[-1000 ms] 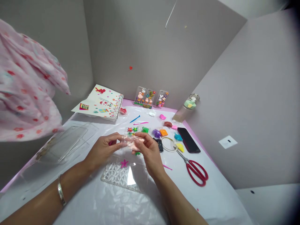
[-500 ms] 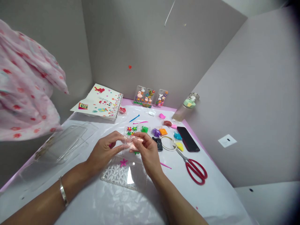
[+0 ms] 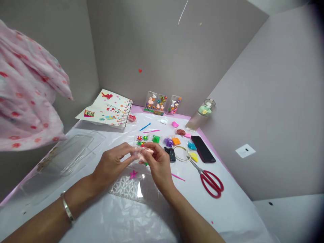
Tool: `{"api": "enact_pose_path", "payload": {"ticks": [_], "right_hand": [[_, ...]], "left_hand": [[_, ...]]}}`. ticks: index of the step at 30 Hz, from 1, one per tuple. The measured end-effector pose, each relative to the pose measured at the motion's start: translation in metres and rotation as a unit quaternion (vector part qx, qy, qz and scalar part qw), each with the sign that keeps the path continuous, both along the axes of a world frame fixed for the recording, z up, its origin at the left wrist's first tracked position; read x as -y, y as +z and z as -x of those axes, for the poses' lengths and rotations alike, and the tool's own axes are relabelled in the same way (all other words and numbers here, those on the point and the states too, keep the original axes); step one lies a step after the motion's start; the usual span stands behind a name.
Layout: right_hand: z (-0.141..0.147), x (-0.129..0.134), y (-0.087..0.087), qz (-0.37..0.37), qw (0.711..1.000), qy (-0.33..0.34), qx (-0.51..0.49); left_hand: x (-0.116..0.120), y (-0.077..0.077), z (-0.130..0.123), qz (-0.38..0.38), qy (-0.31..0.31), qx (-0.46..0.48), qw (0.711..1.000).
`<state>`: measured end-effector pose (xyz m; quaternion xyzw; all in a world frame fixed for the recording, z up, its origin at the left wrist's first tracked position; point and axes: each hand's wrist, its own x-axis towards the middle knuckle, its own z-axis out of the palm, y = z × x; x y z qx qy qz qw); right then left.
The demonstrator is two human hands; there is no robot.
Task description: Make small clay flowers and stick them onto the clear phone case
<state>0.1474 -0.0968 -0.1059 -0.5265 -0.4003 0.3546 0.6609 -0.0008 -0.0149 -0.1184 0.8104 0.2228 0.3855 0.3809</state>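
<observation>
Between both hands is a pale pink clay packet (image 3: 144, 155) in clear wrap. My left hand (image 3: 115, 162) pinches the wrap at its left side. My right hand (image 3: 159, 162) closes its thumb and fingers on the packet's right side. Below them on the table lies a clear patterned case (image 3: 126, 189) with a magenta flower (image 3: 133, 174) at its top. Small red and green flowers (image 3: 142, 139) sit just behind the hands. Green clay (image 3: 156, 138), purple clay (image 3: 168, 142), orange clay (image 3: 176, 141) and a black packet (image 3: 170, 154) lie behind and right of them.
Red-handled scissors (image 3: 212, 184), a phone (image 3: 203, 149) and a ring (image 3: 182, 154) lie on the right. A bottle (image 3: 199, 116) and decorated cases (image 3: 162, 103) stand at the back. Clear cases (image 3: 68, 155), a drawn sheet (image 3: 108, 108) and pink cloth (image 3: 30, 91) are on the left.
The view has shifted very slightly. Both hands keep their hold on the pale pink packet, with only a small movement of the packet and fingers.
</observation>
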Motion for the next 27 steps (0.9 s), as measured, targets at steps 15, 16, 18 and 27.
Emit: {"api": "enact_pose_path", "payload": {"ticks": [15,16,18,27], "right_hand": [[-0.0013,0.0023,0.0064,0.026,0.998,0.02,-0.047],[-0.0015,0.0022,0.0059,0.029,0.998,0.022,-0.051],[-0.0021,0.0019,0.005,0.033,0.997,0.024,-0.06],[-0.0034,0.0015,0.0076,0.029,0.999,0.031,-0.031]], "left_hand": [[-0.0013,-0.0005,0.0006,-0.034,-0.028,0.019,0.999],[-0.0012,-0.0005,0.0004,-0.042,-0.028,0.02,0.998],[-0.001,-0.0007,0.0001,-0.06,-0.03,0.021,0.998],[-0.0051,0.0052,0.0006,0.023,-0.049,-0.06,0.997]]}}
